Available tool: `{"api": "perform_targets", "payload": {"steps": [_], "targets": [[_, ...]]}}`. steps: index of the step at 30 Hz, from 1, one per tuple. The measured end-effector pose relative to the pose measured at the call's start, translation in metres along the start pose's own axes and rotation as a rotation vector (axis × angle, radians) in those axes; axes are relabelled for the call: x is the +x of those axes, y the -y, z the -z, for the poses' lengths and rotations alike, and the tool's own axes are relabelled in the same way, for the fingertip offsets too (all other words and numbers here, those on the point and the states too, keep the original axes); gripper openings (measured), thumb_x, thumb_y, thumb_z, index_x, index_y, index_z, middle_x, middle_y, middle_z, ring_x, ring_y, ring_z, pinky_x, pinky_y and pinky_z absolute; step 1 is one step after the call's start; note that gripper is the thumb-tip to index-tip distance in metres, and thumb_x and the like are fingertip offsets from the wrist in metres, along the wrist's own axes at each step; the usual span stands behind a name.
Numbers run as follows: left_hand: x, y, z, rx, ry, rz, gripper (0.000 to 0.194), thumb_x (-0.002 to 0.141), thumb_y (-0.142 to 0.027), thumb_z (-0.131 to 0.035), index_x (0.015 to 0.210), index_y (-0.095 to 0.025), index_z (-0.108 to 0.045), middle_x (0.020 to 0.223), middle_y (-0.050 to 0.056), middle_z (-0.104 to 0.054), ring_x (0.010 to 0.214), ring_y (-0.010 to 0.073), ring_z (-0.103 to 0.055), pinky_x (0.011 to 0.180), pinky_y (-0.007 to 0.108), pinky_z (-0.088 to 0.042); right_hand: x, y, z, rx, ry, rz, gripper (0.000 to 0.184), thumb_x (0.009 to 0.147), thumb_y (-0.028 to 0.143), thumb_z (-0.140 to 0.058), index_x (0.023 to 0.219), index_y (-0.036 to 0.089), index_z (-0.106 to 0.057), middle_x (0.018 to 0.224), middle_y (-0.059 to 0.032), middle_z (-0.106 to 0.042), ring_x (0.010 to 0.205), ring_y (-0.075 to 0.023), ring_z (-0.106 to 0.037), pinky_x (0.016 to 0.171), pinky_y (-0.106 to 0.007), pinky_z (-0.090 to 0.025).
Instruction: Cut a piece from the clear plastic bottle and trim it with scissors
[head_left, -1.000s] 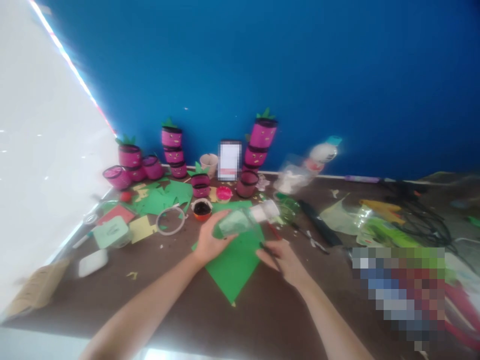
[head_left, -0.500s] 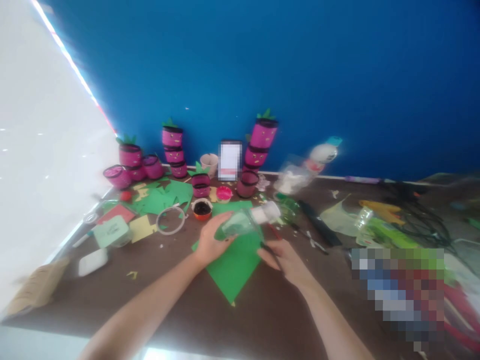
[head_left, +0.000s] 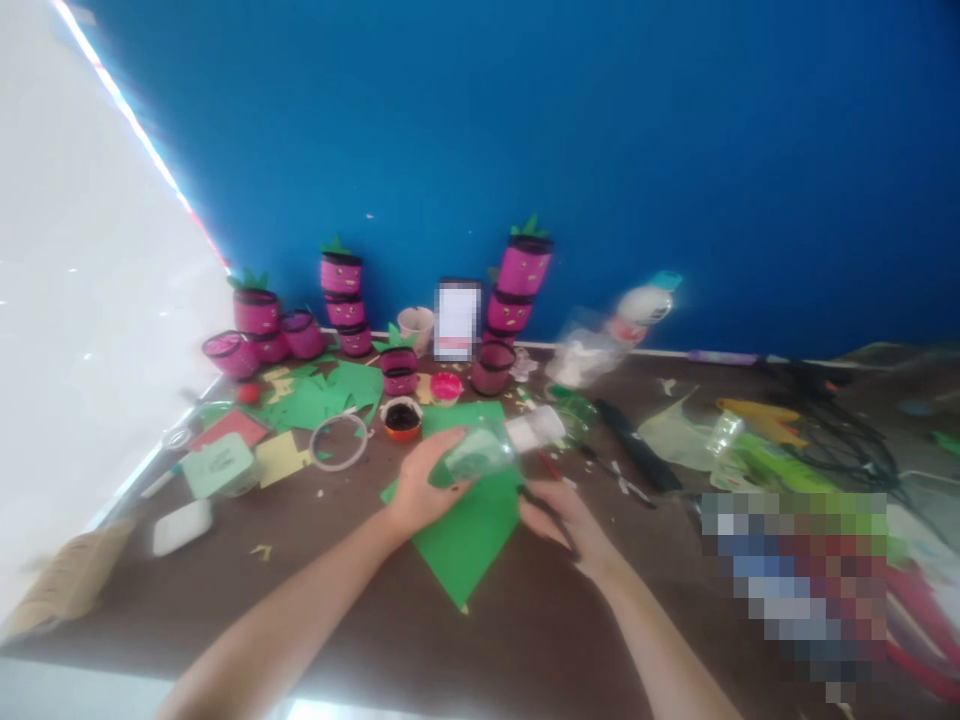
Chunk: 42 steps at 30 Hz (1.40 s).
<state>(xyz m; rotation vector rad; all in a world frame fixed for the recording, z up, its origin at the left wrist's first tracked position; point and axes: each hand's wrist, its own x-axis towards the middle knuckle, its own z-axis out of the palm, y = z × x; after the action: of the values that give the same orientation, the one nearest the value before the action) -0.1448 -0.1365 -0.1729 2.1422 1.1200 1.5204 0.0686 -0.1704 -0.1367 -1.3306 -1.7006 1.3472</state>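
Head feed: clear plastic bottle held over green paper.
I see the left hand grasping the bottle, which is tilted with its whitish end toward the right. The right hand grips a slim dark tool near the bottle; I cannot tell whether its tip makes contact. The green paper lies on the brown counter.

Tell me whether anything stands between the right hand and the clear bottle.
Nothing visible but the dark tool that the right hand itself holds; the left hand holds the clear bottle, and the green sheet lies below.
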Motion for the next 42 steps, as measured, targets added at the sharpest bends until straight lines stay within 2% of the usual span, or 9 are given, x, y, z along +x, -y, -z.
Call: {"api": "perform_targets", "payload": {"steps": [7, 13, 17, 23, 30, 36, 42], "targets": [[-0.001, -0.001, 0.0, 0.071, -0.017, -0.039, 0.053, 0.07, -0.03, -0.068, 0.119, -0.02, -0.051, 0.114, 0.011, -0.064, 0.105, 0.024, -0.061, 0.09, 0.039, -0.051, -0.002, 0.01, 0.003, 0.001, 0.018, -0.011, 0.047, 0.071, 0.063, -0.056, 0.057, 0.018, -0.048, 0.053, 0.0009, -0.042, 0.057, -0.0144, -0.043, 0.051, -0.025, -0.031], [0.002, -0.002, 0.0, 0.055, -0.054, -0.157, 0.05, 0.071, -0.022, -0.067, 0.118, -0.021, -0.052, 0.114, 0.011, -0.063, 0.109, 0.023, -0.059, 0.092, 0.04, -0.049, 0.001, 0.005, 0.0, 0.027, 0.066, -0.032, 0.052, 0.075, 0.064, -0.049, 0.052, 0.018, -0.039, 0.049, 0.0035, -0.034, 0.048, -0.0093, -0.031, 0.048, -0.025, -0.021], [0.004, -0.001, 0.0, 0.044, -0.026, -0.123, 0.049, 0.071, -0.024, -0.067, 0.117, -0.02, -0.052, 0.112, 0.012, -0.064, 0.108, 0.0232, -0.059, 0.091, 0.04, -0.05, 0.002, 0.004, -0.002, 0.039, 0.072, -0.033, 0.053, 0.076, 0.063, -0.05, 0.052, 0.018, -0.035, 0.049, 0.005, -0.029, 0.048, -0.0075, -0.025, 0.048, -0.025, -0.015], [0.002, 0.002, 0.001, 0.05, -0.045, -0.082, 0.048, 0.071, -0.026, -0.068, 0.116, -0.02, -0.053, 0.112, 0.011, -0.065, 0.107, 0.0233, -0.06, 0.091, 0.04, -0.05, 0.001, 0.006, -0.002, 0.03, 0.037, -0.055, 0.05, 0.073, 0.062, -0.055, 0.053, 0.017, -0.043, 0.051, 0.0033, -0.035, 0.051, -0.0091, -0.032, 0.048, -0.025, -0.021], [0.002, 0.002, 0.001, 0.089, -0.076, -0.058, 0.048, 0.071, -0.026, -0.067, 0.117, -0.02, -0.053, 0.111, 0.011, -0.066, 0.105, 0.0241, -0.062, 0.089, 0.04, -0.052, -0.001, 0.01, -0.007, 0.063, 0.013, -0.084, 0.049, 0.073, 0.059, -0.056, 0.053, 0.016, -0.043, 0.051, 0.0046, -0.028, 0.05, -0.0075, -0.026, 0.048, -0.025, -0.017], [0.001, 0.001, 0.0, 0.067, -0.092, -0.045, 0.051, 0.071, -0.026, -0.068, 0.118, -0.02, -0.052, 0.112, 0.011, -0.065, 0.105, 0.0236, -0.061, 0.09, 0.04, -0.052, -0.003, 0.012, -0.009, 0.041, -0.028, -0.072, 0.05, 0.07, 0.064, -0.055, 0.056, 0.016, -0.05, 0.051, 0.0029, -0.033, 0.051, -0.0097, -0.032, 0.047, -0.024, -0.023], [-0.001, -0.002, 0.001, 0.055, -0.018, -0.09, 0.052, 0.07, -0.025, -0.068, 0.12, -0.022, -0.051, 0.114, 0.01, -0.064, 0.107, 0.0233, -0.061, 0.091, 0.038, -0.051, -0.004, 0.011, -0.002, 0.012, -0.057, 0.021, 0.05, 0.067, 0.067, -0.056, 0.058, 0.018, -0.052, 0.055, -0.0004, -0.042, 0.057, -0.0149, -0.042, 0.051, -0.025, -0.033]]}}
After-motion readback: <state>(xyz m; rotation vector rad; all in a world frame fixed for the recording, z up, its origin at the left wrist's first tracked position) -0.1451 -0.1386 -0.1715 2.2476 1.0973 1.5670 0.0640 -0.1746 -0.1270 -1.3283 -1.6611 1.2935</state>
